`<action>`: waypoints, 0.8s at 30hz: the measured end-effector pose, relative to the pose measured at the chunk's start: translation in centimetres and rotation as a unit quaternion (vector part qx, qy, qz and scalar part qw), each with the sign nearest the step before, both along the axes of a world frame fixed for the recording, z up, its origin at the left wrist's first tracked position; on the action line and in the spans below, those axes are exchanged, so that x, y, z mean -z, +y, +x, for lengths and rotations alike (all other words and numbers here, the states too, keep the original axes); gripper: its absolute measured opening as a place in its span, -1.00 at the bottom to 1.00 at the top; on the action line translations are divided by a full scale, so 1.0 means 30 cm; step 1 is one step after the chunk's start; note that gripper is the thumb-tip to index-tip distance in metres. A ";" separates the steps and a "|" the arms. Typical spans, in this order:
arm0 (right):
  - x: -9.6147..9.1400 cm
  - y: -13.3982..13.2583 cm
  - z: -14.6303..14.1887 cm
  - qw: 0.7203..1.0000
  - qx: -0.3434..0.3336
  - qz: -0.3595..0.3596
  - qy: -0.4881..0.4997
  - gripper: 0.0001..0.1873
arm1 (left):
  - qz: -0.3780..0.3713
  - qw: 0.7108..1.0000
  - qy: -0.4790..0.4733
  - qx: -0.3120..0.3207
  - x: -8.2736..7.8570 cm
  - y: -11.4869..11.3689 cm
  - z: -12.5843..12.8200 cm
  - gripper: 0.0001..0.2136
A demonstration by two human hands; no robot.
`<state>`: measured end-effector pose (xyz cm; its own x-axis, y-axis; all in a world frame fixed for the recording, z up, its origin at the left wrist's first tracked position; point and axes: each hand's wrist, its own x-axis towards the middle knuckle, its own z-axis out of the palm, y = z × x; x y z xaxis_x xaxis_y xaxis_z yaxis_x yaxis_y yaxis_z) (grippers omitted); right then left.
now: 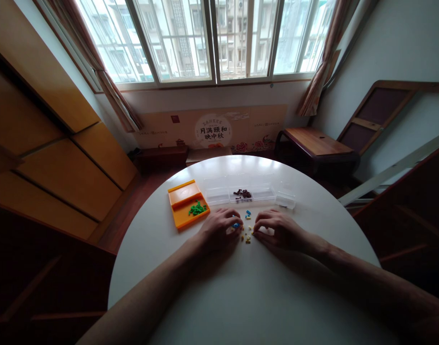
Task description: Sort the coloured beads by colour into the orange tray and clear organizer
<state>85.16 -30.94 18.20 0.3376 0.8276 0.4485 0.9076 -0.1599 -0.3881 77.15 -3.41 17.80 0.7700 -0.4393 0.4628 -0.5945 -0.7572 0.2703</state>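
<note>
Small yellow pieces (248,239) and blue pieces (248,212), which look like tiny building bricks, lie loose on the white table between my hands. My left hand (220,225) rests at their left side, fingers curled and tips brought together; a few blue pieces (236,225) show by its fingers. On the right, my right hand (277,226) bends over the edge of the scatter, thumb and forefinger closed low at the tabletop beside yellow pieces. What sits between either hand's fingertips is too small to make out.
An orange tray (181,223) holding green pieces (197,208) stands left of my hands. Behind them is a clear compartment box (217,196) with dark brown pieces (243,193) in one section. Its right end section (286,200) stands near my right hand. The round table (241,297) has a curved edge.
</note>
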 end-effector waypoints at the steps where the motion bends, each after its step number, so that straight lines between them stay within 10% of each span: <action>1: -0.002 0.003 0.009 1.000 0.002 0.005 -0.007 -0.91 | -0.001 1.000 -0.001 -0.003 -0.001 0.001 0.000 -0.92; 13: -0.036 0.202 0.252 0.975 0.207 0.042 -0.069 -0.88 | -0.011 0.998 -0.052 0.015 -0.017 0.047 0.008 -0.92; 24: 0.010 0.127 0.179 0.982 0.156 0.098 -0.049 -0.81 | 0.021 0.999 -0.045 0.004 -0.068 0.096 0.005 -0.88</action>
<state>90.52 -27.12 17.90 0.5082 0.5858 0.6314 0.8609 -0.3671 -0.3524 77.30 -0.54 19.85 0.7230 -0.4658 0.5102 -0.6207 -0.7623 0.1837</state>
